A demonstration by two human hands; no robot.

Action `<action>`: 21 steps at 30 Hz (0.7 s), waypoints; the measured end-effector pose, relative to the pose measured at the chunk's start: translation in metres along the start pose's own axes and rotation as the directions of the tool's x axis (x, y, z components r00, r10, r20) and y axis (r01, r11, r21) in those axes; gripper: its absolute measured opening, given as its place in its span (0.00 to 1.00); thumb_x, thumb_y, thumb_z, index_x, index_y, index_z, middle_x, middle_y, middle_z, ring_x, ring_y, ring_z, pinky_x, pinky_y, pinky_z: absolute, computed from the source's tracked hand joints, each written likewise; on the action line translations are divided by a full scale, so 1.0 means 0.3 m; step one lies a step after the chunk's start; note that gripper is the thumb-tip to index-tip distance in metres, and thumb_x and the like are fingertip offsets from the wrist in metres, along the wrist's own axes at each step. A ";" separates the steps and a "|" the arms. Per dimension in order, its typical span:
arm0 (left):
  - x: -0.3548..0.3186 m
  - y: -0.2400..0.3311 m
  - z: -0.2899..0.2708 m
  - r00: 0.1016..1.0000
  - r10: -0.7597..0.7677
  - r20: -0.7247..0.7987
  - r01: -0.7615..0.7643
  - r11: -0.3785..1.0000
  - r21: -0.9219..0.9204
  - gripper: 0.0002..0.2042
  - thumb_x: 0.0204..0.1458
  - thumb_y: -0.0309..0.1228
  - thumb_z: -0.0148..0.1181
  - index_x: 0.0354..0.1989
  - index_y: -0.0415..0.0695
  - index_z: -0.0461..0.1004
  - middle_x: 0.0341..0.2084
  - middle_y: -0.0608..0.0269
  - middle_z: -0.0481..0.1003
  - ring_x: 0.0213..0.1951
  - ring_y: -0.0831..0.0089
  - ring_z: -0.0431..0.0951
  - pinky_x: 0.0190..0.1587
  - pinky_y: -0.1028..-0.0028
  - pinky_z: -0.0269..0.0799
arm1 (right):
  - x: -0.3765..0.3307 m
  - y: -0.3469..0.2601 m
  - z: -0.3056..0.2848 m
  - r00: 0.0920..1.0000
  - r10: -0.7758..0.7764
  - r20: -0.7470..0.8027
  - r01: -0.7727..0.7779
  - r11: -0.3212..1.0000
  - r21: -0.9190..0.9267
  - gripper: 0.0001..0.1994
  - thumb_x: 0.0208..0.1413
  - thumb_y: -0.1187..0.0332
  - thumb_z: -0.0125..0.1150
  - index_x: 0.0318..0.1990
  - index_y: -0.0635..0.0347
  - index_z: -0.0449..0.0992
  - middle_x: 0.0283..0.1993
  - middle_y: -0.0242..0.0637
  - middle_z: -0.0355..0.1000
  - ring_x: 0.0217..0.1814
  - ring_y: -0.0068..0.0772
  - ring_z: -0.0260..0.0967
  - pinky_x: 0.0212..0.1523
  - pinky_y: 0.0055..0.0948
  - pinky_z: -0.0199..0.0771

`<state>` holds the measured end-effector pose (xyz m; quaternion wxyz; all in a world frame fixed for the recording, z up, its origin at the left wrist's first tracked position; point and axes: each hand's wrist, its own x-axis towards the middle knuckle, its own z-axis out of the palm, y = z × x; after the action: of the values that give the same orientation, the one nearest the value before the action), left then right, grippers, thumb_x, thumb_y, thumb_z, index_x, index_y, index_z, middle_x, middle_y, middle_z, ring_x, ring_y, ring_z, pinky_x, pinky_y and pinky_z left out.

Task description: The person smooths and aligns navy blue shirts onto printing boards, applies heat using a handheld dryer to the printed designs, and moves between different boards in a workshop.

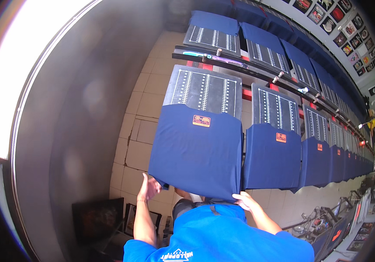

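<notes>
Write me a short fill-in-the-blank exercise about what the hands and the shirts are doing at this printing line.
1. The left hand and the right hand each touch the lower edge of a dark ____ shirt.
2. That shirt lies on a black board marked with ____ ruler lines.
3. The small label near the shirt's top edge is ____.
4. The floor below the boards is covered in pale ____.

Missing words: blue; white; orange; tiles
</notes>
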<state>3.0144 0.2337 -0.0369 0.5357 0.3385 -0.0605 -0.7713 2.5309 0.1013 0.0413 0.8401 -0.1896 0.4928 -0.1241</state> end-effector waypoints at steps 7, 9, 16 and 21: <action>0.125 -0.023 -0.020 0.891 0.221 -0.397 -0.291 0.949 -0.124 0.47 0.48 0.72 0.27 0.65 0.45 0.52 0.61 0.54 0.60 0.57 0.57 0.65 0.62 0.56 0.57 | -0.100 -0.214 0.211 0.988 -0.069 0.141 0.094 0.979 -0.182 0.26 0.46 0.75 0.64 0.55 0.72 0.65 0.53 0.44 0.69 0.55 0.33 0.67 0.54 0.31 0.68; 0.115 -0.033 0.018 0.944 0.113 -0.309 -0.197 0.946 -0.256 0.48 0.46 0.74 0.27 0.66 0.45 0.50 0.62 0.54 0.58 0.59 0.57 0.63 0.60 0.55 0.60 | -0.069 -0.284 0.231 0.961 -0.021 0.275 0.061 0.989 -0.136 0.32 0.43 0.76 0.64 0.59 0.72 0.62 0.57 0.45 0.67 0.59 0.37 0.65 0.60 0.35 0.63; -0.030 -0.064 0.224 0.966 0.050 -0.252 -0.129 0.943 -0.305 0.43 0.46 0.66 0.48 0.63 0.45 0.57 0.60 0.54 0.61 0.60 0.57 0.62 0.59 0.53 0.61 | 0.016 -0.431 0.342 0.738 -0.232 0.634 0.270 0.962 0.037 0.34 0.38 0.72 0.62 0.57 0.73 0.63 0.54 0.44 0.68 0.55 0.38 0.66 0.57 0.32 0.65; -0.222 0.111 0.268 0.951 0.141 -0.275 -0.159 0.986 -0.044 0.30 0.47 0.39 0.64 0.57 0.38 0.64 0.53 0.55 0.69 0.55 0.58 0.68 0.58 0.56 0.63 | 0.020 -0.612 0.434 0.801 -0.336 0.496 0.365 0.930 0.040 0.35 0.29 0.72 0.59 0.53 0.75 0.66 0.47 0.43 0.72 0.47 0.35 0.70 0.50 0.30 0.70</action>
<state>3.0065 0.2557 0.0700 0.6069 0.4176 0.0131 -0.6762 2.6438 -0.0404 0.1751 0.8945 -0.3270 0.2209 -0.2101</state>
